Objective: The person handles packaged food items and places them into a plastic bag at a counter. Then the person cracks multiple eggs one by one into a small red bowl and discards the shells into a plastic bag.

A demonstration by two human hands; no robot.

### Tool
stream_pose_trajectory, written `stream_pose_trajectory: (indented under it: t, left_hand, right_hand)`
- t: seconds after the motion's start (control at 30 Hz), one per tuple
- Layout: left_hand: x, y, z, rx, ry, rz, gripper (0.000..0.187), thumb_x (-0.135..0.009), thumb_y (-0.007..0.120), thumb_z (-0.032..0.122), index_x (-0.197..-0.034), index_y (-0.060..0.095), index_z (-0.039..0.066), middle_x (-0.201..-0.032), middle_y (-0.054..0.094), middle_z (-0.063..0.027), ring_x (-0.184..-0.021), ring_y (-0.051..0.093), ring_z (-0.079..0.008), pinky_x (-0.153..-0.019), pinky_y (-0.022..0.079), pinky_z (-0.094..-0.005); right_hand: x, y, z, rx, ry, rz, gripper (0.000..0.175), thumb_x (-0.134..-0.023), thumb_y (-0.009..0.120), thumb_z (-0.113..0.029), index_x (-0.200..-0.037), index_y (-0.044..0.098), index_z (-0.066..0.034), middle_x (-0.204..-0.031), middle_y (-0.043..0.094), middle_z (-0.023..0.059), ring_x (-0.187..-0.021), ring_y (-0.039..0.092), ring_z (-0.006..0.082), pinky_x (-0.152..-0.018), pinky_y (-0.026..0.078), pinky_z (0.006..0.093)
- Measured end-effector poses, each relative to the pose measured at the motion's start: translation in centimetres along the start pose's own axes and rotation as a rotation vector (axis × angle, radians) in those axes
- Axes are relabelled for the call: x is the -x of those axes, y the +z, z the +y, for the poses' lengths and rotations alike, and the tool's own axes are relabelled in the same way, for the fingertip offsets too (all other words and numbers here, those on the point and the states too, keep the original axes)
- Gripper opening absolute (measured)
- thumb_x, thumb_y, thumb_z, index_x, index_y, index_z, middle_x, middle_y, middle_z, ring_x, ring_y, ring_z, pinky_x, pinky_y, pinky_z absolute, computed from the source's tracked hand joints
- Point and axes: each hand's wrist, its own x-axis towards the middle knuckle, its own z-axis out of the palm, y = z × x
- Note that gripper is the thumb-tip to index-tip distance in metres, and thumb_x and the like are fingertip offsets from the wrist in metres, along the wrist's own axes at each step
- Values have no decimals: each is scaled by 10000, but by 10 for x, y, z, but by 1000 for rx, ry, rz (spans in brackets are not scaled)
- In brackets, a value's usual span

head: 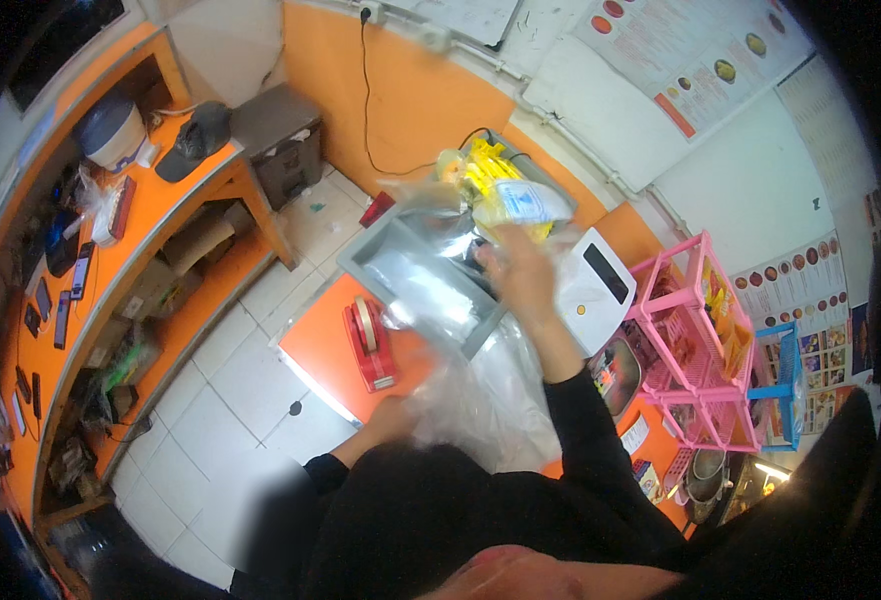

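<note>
My left hand (393, 421) is at the orange table's near side, gripping the edge of a clear plastic bag (459, 401); the film and blur partly hide its fingers. The bag spreads across the table in front of my body. My right hand (521, 270) is blurred over a grey divided tray (349, 259), by its far compartment. Its fingertips are near something dark and shiny film, and I cannot tell whether they hold anything. Silvery clear film (429, 289) lies in the tray's near compartment. Yellow packets (489, 165) and a white-and-blue printed packet (524, 201) lie just beyond the hand.
A red tape dispenser (369, 349) stands left of the tray. To the right are a white device with a dark display (598, 292) and a pink plastic rack (692, 330) with packets. An orange counter (121, 232) bearing phones and a cap (196, 139) curves along the left.
</note>
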Motion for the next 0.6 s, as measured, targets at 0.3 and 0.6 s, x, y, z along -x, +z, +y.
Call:
stream_pose_trajectory:
  t: [0.3, 0.6]
  left_hand:
    - [-13, -50, 31, -70, 61, -149, 290, -775, 654, 379, -895, 643, 116, -808, 635, -118, -753, 634, -309, -689, 497, -436]
    - [-15, -47, 31, -85, -25, -246, 162, -729, 604, 213, -840, 632, 98, -809, 646, -124, -764, 637, -314, -723, 511, -428]
  right_hand:
    - [73, 105, -12, 19, -253, -297, 156, -835, 617, -227, -933, 650, -111, -913, 590, 61, -622, 645, 296, -554, 525, 416]
    - [68, 120, -23, -314, -65, -212, 140, -836, 654, -187, -864, 651, -50, -839, 614, 106, -730, 639, 314, -667, 495, 398]
